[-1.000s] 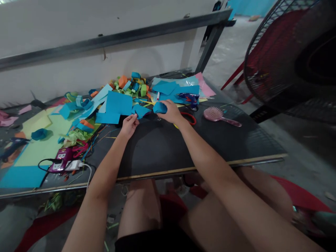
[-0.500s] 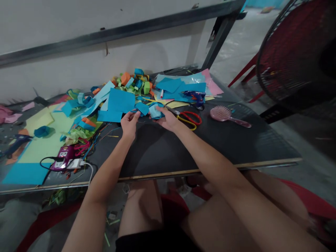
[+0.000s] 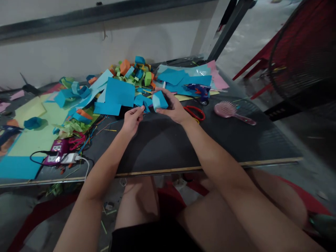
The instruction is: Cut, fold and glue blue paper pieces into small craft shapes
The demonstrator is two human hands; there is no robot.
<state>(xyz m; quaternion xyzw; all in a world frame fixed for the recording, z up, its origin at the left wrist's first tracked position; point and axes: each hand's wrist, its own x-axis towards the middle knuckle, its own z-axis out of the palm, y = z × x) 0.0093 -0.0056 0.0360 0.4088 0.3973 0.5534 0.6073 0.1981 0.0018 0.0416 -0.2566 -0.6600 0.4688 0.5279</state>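
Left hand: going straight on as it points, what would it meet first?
Past the blue paper piece it pinches, the left hand would probably meet the two-tone blue paper block in the right hand; depth is unclear.

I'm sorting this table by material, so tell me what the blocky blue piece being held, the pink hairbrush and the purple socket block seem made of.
Blocky blue piece: probably folded paper or thin card, matte; flat faces meet at creases.
Pink hairbrush: likely hard plastic, glossy; its handle carries a shine, though the bristles are too small to judge.
Purple socket block: seemingly plastic, glossy; its shell catches highlights.
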